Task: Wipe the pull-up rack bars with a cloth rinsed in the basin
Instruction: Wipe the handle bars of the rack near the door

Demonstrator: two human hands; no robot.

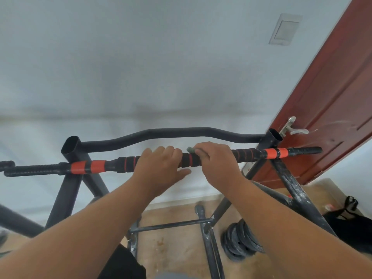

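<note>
The black pull-up rack's front bar (pixel 124 164) runs across the middle of the head view, with ribbed foam grips and orange tape bands. My left hand (pixel 161 168) lies over the bar, fingers curled across its top and thumb stretched out below it. Just to its right, my right hand (pixel 216 163) grips the same bar with a small grey-green cloth (pixel 190 150) bunched under its fingers; only a corner of the cloth shows. A curved black rear bar (pixel 177 132) runs behind both hands. No basin is in view.
A red-brown door (pixel 330 109) with a metal handle (pixel 292 128) stands open at the right, close to the bar's end. Stacked black weight plates (pixel 239 240) and a black bag (pixel 350 222) lie on the tan floor below. The white wall is just behind the rack.
</note>
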